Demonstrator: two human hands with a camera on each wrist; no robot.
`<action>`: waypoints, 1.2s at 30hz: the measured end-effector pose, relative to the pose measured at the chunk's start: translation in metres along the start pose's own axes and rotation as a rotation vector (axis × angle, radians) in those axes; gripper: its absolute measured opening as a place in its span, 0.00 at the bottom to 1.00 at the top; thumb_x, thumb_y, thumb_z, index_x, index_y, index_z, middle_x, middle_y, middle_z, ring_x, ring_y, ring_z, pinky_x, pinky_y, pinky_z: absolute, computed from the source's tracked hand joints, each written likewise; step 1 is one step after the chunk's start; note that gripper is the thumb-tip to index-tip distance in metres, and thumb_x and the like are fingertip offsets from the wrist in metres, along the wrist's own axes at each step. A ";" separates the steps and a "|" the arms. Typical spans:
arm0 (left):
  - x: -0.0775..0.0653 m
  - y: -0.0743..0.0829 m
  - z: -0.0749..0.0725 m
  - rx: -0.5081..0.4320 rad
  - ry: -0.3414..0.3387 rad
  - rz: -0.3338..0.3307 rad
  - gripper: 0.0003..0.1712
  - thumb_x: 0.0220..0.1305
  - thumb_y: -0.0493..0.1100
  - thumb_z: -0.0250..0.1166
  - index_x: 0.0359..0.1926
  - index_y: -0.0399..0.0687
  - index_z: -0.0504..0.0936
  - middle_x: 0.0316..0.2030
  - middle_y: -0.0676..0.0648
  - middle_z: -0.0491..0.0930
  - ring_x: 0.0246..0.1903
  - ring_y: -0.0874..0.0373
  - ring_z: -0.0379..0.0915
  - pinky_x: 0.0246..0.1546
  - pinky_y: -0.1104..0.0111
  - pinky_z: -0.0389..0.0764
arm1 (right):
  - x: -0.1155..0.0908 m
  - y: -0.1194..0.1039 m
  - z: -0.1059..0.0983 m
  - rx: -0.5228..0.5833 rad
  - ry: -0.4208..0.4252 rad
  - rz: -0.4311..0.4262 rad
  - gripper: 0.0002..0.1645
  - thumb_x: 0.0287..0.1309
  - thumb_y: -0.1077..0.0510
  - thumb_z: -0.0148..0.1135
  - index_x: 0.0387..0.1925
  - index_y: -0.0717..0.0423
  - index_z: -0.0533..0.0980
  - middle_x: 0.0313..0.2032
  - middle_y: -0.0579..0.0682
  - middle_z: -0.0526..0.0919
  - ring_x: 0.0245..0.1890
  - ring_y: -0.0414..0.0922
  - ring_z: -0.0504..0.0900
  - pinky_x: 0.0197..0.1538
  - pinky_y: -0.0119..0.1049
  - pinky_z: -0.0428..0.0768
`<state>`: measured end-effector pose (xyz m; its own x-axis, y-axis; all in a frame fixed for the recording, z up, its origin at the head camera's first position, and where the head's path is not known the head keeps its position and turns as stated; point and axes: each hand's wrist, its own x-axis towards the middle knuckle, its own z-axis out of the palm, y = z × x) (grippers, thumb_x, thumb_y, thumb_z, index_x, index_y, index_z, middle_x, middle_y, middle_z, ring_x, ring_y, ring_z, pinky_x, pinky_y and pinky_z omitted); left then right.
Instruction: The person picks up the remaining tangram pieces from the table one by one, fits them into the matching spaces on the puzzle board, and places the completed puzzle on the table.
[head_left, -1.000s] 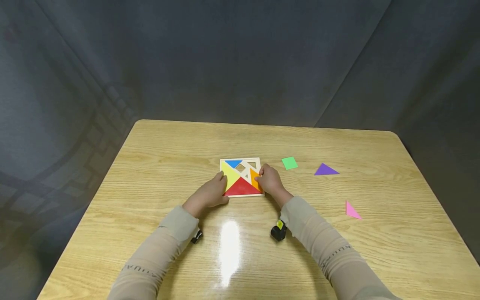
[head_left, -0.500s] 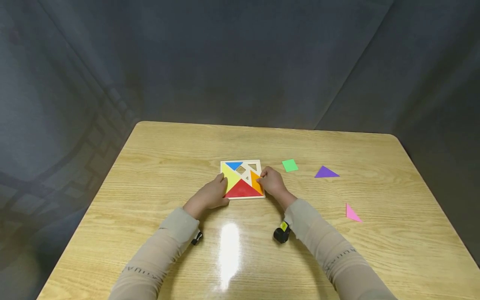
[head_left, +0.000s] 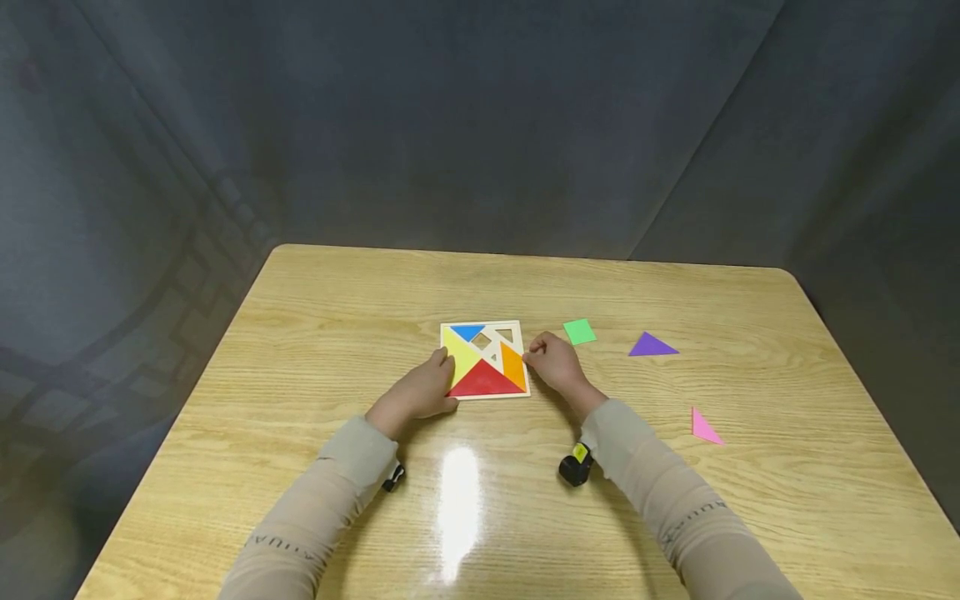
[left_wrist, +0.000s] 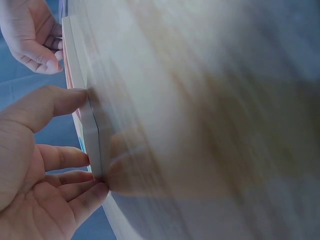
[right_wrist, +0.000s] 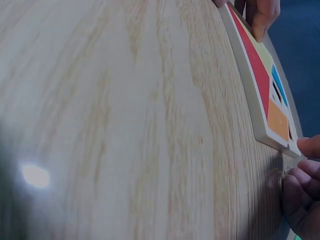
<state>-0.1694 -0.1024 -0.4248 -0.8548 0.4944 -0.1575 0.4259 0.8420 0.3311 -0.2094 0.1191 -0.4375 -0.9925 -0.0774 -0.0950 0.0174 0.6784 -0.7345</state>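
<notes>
A pale tangram tray lies flat on the table in the head view. Set into it are a yellow triangle, a red triangle, a small blue triangle and an orange piece; other recesses show wood. My left hand grips the near left corner, thumb on the near edge and fingers on the left side, also seen in the left wrist view. Beside the right edge is my right hand, fingers loosely bent and holding nothing, one fingertip right at the rim.
Right of the tray lie a green square, a purple triangle and a pink triangle. A dark cloth hangs behind the wooden table. Small black cameras sit at the wrists.
My right hand has drawn back to the right, off the orange piece, which stays in the tray. My left hand keeps its grip on the corner.
</notes>
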 end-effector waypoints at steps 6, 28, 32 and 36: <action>0.000 0.000 0.000 -0.004 0.002 -0.002 0.36 0.47 0.43 0.62 0.53 0.24 0.61 0.55 0.28 0.55 0.46 0.41 0.66 0.47 0.60 0.68 | 0.001 0.003 -0.005 -0.022 0.011 -0.014 0.12 0.46 0.60 0.60 0.32 0.64 0.72 0.25 0.52 0.73 0.28 0.47 0.70 0.34 0.36 0.69; 0.002 0.000 0.001 0.019 -0.002 -0.003 0.38 0.47 0.44 0.62 0.54 0.23 0.60 0.56 0.28 0.54 0.47 0.41 0.65 0.49 0.60 0.66 | 0.005 0.015 -0.020 -0.043 0.058 -0.037 0.14 0.47 0.61 0.59 0.34 0.68 0.71 0.28 0.56 0.73 0.30 0.49 0.70 0.37 0.40 0.70; 0.001 0.001 0.000 0.013 -0.015 -0.011 0.39 0.48 0.44 0.62 0.56 0.23 0.58 0.56 0.28 0.53 0.50 0.41 0.63 0.50 0.60 0.65 | 0.006 0.017 -0.021 -0.039 0.061 -0.036 0.15 0.48 0.61 0.59 0.35 0.69 0.71 0.29 0.57 0.72 0.30 0.49 0.69 0.37 0.40 0.70; 0.001 0.001 0.000 0.012 -0.008 -0.004 0.39 0.47 0.44 0.62 0.55 0.23 0.59 0.56 0.27 0.54 0.48 0.40 0.64 0.50 0.60 0.65 | 0.006 0.018 -0.023 -0.035 0.067 -0.034 0.15 0.48 0.60 0.59 0.35 0.69 0.70 0.29 0.57 0.71 0.30 0.50 0.68 0.36 0.39 0.69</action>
<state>-0.1695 -0.1012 -0.4241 -0.8543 0.4926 -0.1658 0.4261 0.8465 0.3191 -0.2176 0.1471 -0.4358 -0.9983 -0.0530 -0.0245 -0.0197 0.7013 -0.7126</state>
